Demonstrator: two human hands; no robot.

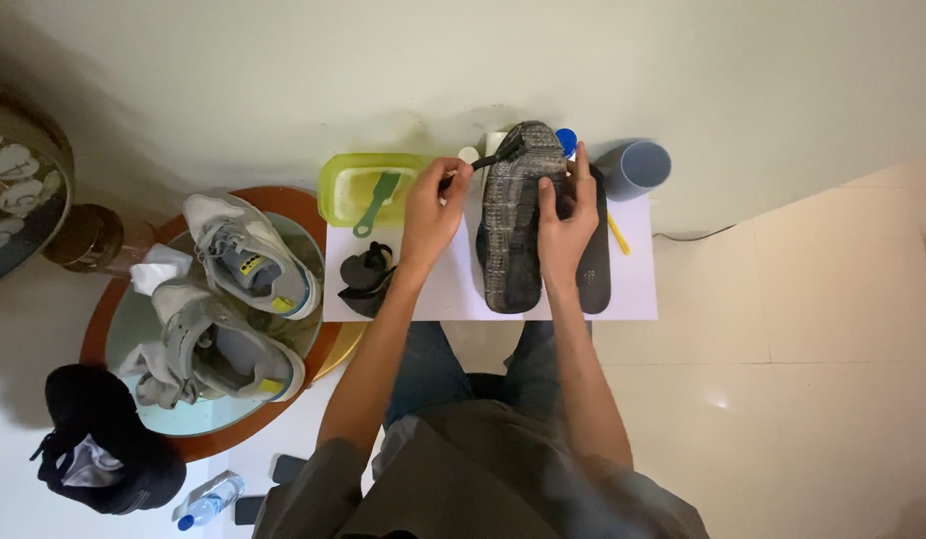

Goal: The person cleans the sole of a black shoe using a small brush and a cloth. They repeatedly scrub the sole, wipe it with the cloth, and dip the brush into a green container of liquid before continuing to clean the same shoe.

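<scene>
Head view, looking straight down: a dark shoe [513, 215] lies sole-up on a small white table [633, 289] against the pale wall. Its long axis runs away from the person, one end at the wall and the other near the table's front edge; which end is the toe cannot be told. The right hand [566, 222] clasps the shoe's right flank, fingers curled over the sole and the forefinger stretched up along the edge. The left hand [430, 213] is closed around the handle of a dark brush [498, 157], whose head touches the sole's far end near the wall.

A black insole [596, 269] lies flat just right of the shoe, parallel to it, partly under the right hand. Behind the left hand a green tub [338, 190] holds a green brush [376, 203]. A crumpled black cloth [365, 277] sits by the left wrist. A grey cup [638, 168] lies on its side at the table's far right corner, and a yellow stick [618, 237] lies near it.

Left of the table, a round brown-rimmed tray [114, 329] carries a pair of grey sneakers [229, 309]. A black shoe [104, 439] and a water bottle [209, 499] lie on the floor.
</scene>
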